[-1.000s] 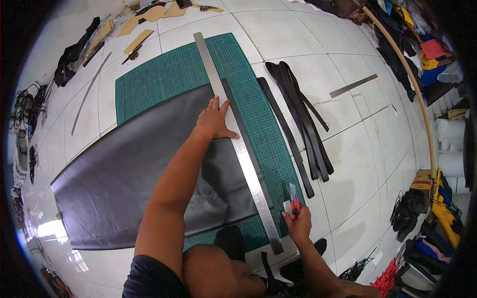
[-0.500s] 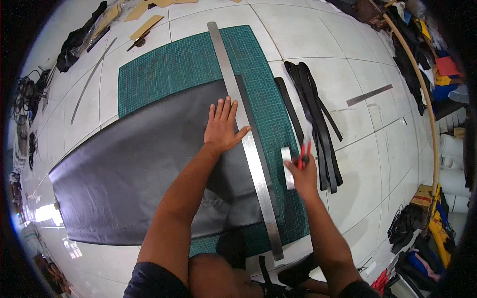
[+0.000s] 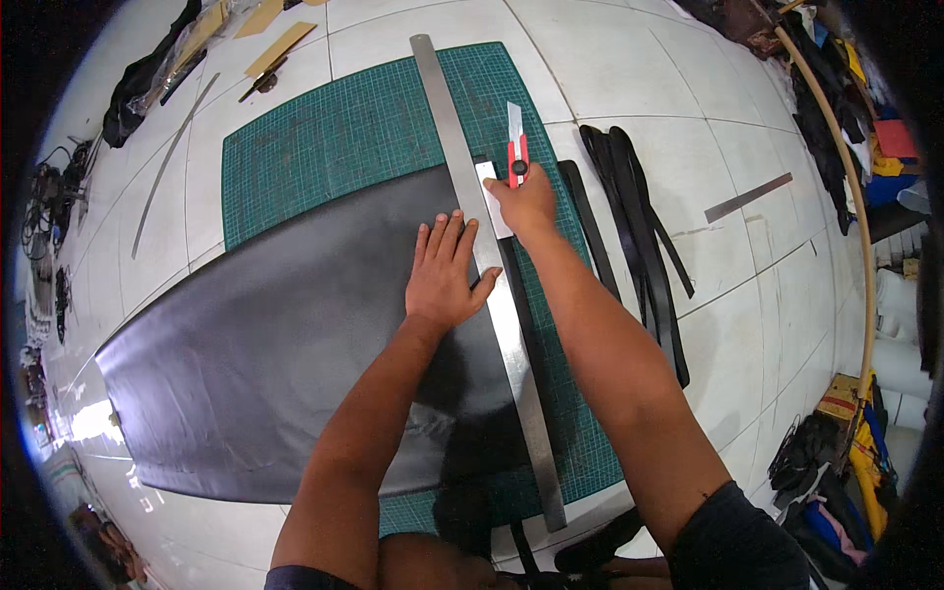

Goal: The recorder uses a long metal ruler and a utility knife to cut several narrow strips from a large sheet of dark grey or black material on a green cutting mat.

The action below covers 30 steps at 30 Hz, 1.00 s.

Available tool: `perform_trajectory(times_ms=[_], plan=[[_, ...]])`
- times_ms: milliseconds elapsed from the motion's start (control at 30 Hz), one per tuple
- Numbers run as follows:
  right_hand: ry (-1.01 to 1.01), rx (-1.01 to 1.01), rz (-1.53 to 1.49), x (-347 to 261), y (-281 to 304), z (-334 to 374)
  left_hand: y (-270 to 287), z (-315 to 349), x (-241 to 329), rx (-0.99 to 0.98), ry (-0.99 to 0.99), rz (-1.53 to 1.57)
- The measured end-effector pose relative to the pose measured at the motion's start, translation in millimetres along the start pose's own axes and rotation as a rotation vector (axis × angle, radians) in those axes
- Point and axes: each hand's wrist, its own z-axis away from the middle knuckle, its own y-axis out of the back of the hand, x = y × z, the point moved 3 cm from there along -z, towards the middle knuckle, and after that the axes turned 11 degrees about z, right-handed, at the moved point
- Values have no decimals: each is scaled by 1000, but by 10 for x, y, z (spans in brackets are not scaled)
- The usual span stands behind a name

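A long metal ruler lies lengthwise over a black leather-like sheet, close to the sheet's right edge. My left hand is spread flat on the sheet, its thumb pressing on the ruler. In my right hand is a red utility knife, its wide blade extended and pointing away from me. The same hand holds a short pale metal strip against the ruler's right side, near the sheet's far corner. Below everything lies a green cutting mat.
Black straps lie on the tiled floor to the right, with a short metal ruler beyond. A thin metal strip lies at the left. Board pieces are at the far left, and piled cloth at the lower right.
My right hand has moved away from me and leftward, carrying the knife and pale strip from the mat's right side to the ruler. My left hand stays flat on the sheet and ruler.
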Motion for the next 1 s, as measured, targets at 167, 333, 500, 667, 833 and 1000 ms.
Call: perform_trajectory(times_ms=[167,333,500,667,833,1000], plan=[[11,-82,-103,76,0,-68,2,-6,-9,27,-23,12],[-6,-176,-123,142,-21,-153,15,-21,14,34,-26,21],[-5,-175,-110,151,-8,-160,33,-31,35,33,-27,39],[-17,-208,-104,99,36,-109,33,-22,29,24,-14,42],[30,-189,-129,112,36,-103,37,-24,28,46,-33,53],[30,-158,-38,131,40,-125,25,-37,44,38,-34,40]])
